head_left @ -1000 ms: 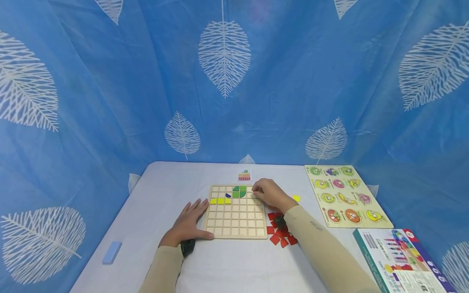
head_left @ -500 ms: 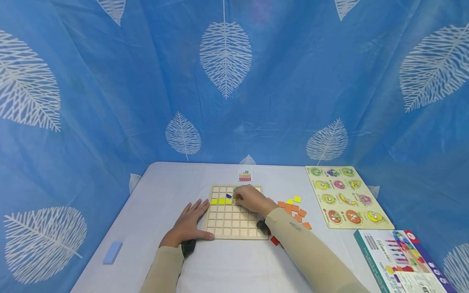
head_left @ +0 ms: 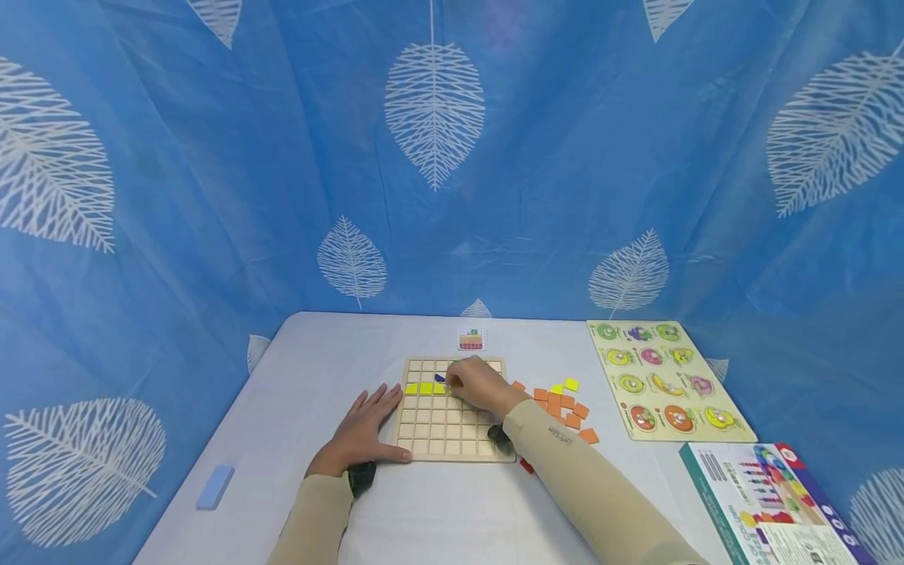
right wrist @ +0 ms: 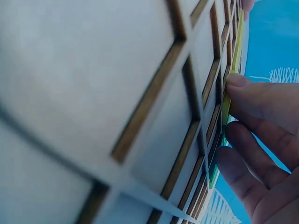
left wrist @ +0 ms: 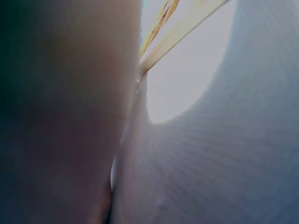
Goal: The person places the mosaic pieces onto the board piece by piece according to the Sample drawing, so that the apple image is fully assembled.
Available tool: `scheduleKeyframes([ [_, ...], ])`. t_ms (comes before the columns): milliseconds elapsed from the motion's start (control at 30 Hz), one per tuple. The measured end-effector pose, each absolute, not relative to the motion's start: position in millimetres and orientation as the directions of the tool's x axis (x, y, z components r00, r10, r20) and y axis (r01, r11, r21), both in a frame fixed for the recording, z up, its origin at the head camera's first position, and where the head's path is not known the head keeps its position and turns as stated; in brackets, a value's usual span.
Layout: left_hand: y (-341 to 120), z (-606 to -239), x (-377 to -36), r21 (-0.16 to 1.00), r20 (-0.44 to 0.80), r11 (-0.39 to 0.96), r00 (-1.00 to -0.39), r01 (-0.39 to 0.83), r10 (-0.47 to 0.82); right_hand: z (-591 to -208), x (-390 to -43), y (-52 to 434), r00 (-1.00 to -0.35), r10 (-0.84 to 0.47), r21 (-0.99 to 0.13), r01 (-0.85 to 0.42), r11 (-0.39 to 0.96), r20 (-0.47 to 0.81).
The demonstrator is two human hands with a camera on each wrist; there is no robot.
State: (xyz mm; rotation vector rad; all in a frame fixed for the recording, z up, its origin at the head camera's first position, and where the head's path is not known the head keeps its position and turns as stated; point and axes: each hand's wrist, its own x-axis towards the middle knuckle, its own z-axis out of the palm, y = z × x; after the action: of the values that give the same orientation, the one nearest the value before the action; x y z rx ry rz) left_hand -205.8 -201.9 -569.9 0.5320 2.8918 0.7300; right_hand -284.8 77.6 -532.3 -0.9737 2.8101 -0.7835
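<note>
White table (head_left: 438, 510), gridded board (head_left: 445, 430), orange tiles (head_left: 567, 401), fruit puzzle (head_left: 669, 379)

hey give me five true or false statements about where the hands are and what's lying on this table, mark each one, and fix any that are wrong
1. The left hand is at the left edge of the grid board. True.
2. The right hand is over the fruit puzzle. False: the right hand is over the grid board, touching a yellow tile.
3. The picture card lies beyond the grid board's far edge. True.
4. The blue block is right of the grid board. False: it lies to the left of the left hand.
5. The orange tiles lie between the grid board and the fruit puzzle. True.
</note>
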Motion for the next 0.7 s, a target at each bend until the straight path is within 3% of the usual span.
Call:
scheduleKeyframes([
  [700, -201.2, -570.1, -207.4, 0.478, -0.017, 0.822, -0.932, 0.312, 0.363, -535.7, -286.6, 80.0, -0.819, -0.56, -0.562, -0.523, 0.64, 0.125],
])
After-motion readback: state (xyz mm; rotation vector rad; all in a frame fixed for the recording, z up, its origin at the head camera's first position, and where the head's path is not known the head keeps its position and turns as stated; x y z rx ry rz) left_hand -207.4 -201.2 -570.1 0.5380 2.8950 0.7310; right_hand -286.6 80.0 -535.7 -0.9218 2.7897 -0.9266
